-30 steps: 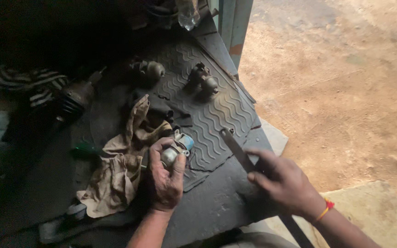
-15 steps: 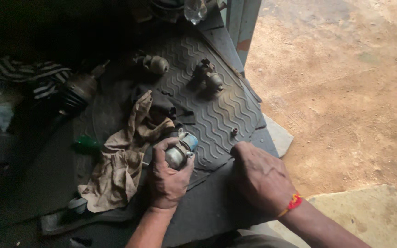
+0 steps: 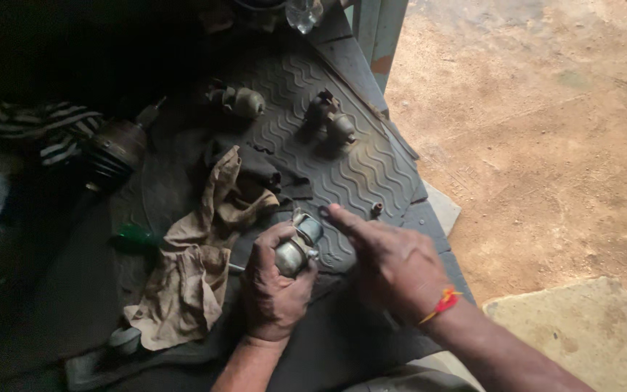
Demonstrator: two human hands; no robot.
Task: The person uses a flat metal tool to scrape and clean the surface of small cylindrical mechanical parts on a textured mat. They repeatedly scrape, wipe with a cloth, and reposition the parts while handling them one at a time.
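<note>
The left hand (image 3: 273, 290) is clamped around a small grey metal cylindrical part (image 3: 295, 247), holding it just above the dark ribbed rubber mat (image 3: 371, 170). The right hand (image 3: 393, 265) grips nothing; its extended forefinger reaches to the part's top end. A crumpled tan rag (image 3: 197, 254) lies just left of the left hand. Two rusty metal fittings (image 3: 332, 123) sit farther up the mat.
</note>
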